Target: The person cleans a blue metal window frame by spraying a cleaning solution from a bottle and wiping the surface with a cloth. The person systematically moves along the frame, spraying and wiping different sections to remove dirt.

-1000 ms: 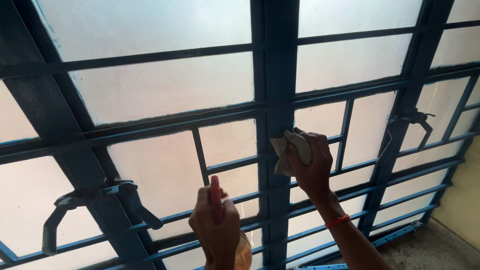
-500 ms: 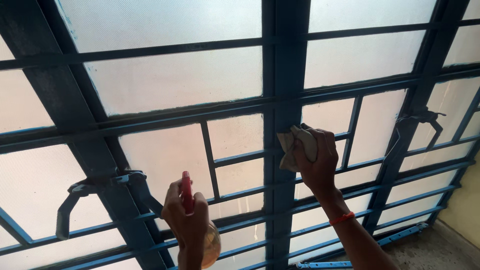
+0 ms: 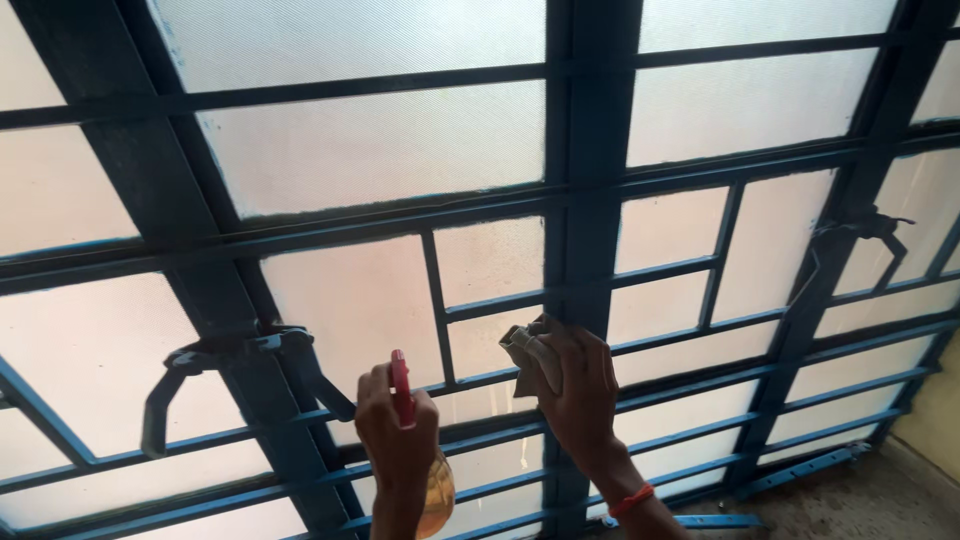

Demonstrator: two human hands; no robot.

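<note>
While the left hand (image 3: 397, 435) is wrapped tight around a spray bottle (image 3: 436, 490) with a red trigger (image 3: 401, 387), held up just before the window grille (image 3: 585, 240), the right hand (image 3: 580, 385) grips a folded cloth (image 3: 527, 350) between fingers and thumb. That cloth is pressed against the blue upright bar at the middle of the grille, over the frosted glass (image 3: 380, 145). A metal latch (image 3: 230, 355) hangs on the frame to the left of the bottle, and a red band (image 3: 630, 500) circles the right wrist.
</note>
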